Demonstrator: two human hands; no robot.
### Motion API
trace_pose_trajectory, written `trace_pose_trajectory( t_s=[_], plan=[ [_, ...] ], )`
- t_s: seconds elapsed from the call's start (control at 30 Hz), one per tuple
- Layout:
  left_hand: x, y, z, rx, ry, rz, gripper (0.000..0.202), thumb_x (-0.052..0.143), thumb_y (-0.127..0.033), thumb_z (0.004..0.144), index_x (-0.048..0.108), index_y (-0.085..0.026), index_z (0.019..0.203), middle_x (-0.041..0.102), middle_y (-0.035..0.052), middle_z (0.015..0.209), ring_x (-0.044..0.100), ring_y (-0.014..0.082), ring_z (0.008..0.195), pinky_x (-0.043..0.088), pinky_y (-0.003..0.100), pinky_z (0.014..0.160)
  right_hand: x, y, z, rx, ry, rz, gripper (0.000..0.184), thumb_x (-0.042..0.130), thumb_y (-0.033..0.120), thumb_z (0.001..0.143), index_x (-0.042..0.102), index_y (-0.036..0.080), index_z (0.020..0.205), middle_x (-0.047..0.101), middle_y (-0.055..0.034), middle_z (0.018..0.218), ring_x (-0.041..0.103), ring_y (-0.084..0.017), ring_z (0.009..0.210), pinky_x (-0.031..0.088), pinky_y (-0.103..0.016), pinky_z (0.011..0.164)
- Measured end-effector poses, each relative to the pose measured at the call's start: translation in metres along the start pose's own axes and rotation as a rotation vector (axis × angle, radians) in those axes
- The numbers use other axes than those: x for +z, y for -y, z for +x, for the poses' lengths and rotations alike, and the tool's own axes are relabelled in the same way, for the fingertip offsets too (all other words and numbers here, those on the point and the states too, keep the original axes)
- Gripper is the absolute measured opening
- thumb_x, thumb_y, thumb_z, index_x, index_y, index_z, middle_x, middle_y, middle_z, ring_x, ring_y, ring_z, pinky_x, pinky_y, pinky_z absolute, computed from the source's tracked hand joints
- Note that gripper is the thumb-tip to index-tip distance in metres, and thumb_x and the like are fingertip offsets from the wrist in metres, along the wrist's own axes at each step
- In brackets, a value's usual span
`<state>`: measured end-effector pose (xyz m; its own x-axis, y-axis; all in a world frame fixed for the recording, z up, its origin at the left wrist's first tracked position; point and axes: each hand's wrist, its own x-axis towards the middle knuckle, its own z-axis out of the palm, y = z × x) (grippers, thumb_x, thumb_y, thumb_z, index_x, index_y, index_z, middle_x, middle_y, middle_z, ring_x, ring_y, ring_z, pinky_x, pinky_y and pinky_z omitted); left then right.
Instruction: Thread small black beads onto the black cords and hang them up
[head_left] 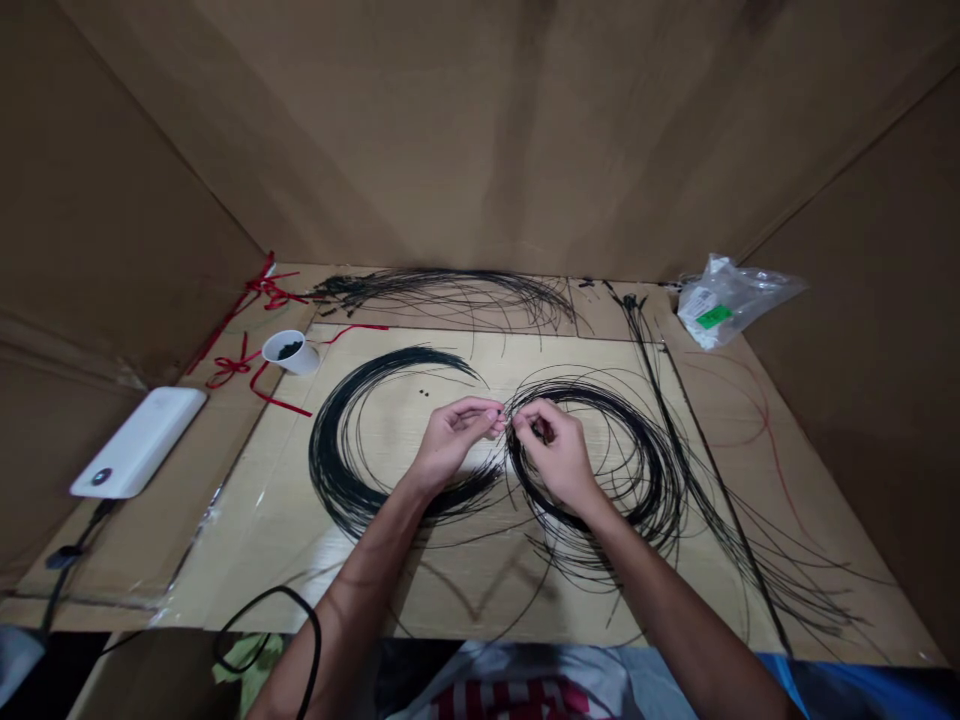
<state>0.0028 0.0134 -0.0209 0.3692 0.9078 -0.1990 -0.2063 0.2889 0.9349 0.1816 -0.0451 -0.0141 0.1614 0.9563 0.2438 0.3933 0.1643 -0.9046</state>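
Left hand [454,440] and right hand [555,458] both narrow, fingertips pinched together on what looks like a thin black wire strand [504,413], too fine to confirm. Loose black wire coils [324,462] lie flat either side of the hands on a pale wooden board [247,570], seemingly spread to keep strands apart.

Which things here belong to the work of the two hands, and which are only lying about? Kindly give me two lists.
In the work: left hand; right hand; thin black strands in two large coils.

Lying about: white cup of small black bits; thin red ribbon; flat white power bank; clear plastic bag with green label.
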Motion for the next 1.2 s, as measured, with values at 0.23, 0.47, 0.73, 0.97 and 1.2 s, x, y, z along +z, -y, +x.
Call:
trace_pose_trajectory(
  t_s=[0.23, 0.47, 0.73, 0.97, 1.2],
  plan=[
    [-0.0006, -0.0027, -0.0013, -0.015, 0.005, 0.024, 0.043, 0.099, -0.044, 0.070, 0.084, -0.015, 0.098, 0.083, 0.0096, 0.088, 0.077, 0.0208, 0.080, 0.063, 0.035, 0.084, -0.0001, 0.0042, -0.0006, -0.008, 0.014, -0.002, 0.019, 0.064, 0.029, 0.101, 0.068, 0.023, 0.083, 0.066, -0.0007, 0.077, 0.054, -0.019, 0.071, 0.040, -0.032, 0.067],
    [-0.0009, -0.0039, -0.0013, -0.017, 0.007, 0.028, 0.044, 0.099, -0.045, 0.069, 0.084, -0.016, 0.098, 0.083, 0.0094, 0.087, 0.077, 0.0208, 0.081, 0.063, 0.036, 0.087, 0.0002, 0.0049, 0.0002, -0.003, 0.013, 0.003, 0.018, 0.064, 0.027, 0.100, 0.068, 0.022, 0.083, 0.064, -0.0001, 0.076, 0.052, -0.018, 0.070, 0.039, -0.032, 0.067],
    [-0.0010, -0.0032, -0.0014, -0.016, 0.008, 0.036, 0.043, 0.099, -0.044, 0.069, 0.085, -0.016, 0.097, 0.083, 0.0092, 0.087, 0.077, 0.0199, 0.080, 0.063, 0.034, 0.086, -0.0003, 0.0042, -0.0003, -0.010, 0.014, -0.005, 0.018, 0.064, 0.027, 0.100, 0.067, 0.022, 0.083, 0.065, 0.0001, 0.076, 0.052, -0.018, 0.070, 0.039, -0.032, 0.066],
    [-0.0001, -0.0041, -0.0026, 0.003, 0.016, 0.047, 0.041, 0.098, -0.044, 0.070, 0.085, -0.016, 0.098, 0.083, 0.0094, 0.090, 0.077, 0.0198, 0.082, 0.064, 0.035, 0.088, -0.0002, 0.0043, -0.0007, -0.019, 0.014, -0.023, 0.017, 0.064, 0.026, 0.099, 0.067, 0.023, 0.083, 0.064, 0.0004, 0.076, 0.052, -0.018, 0.070, 0.038, -0.032, 0.066],
    [0.0007, -0.0037, -0.0031, 0.026, 0.012, 0.085, 0.043, 0.099, -0.045, 0.069, 0.085, -0.016, 0.097, 0.084, 0.0099, 0.091, 0.078, 0.0215, 0.083, 0.065, 0.036, 0.088, -0.0001, 0.0042, -0.0009, -0.011, 0.010, -0.023, 0.017, 0.064, 0.026, 0.099, 0.067, 0.023, 0.083, 0.063, 0.0006, 0.075, 0.051, -0.018, 0.070, 0.038, -0.032, 0.066]
  ],
)
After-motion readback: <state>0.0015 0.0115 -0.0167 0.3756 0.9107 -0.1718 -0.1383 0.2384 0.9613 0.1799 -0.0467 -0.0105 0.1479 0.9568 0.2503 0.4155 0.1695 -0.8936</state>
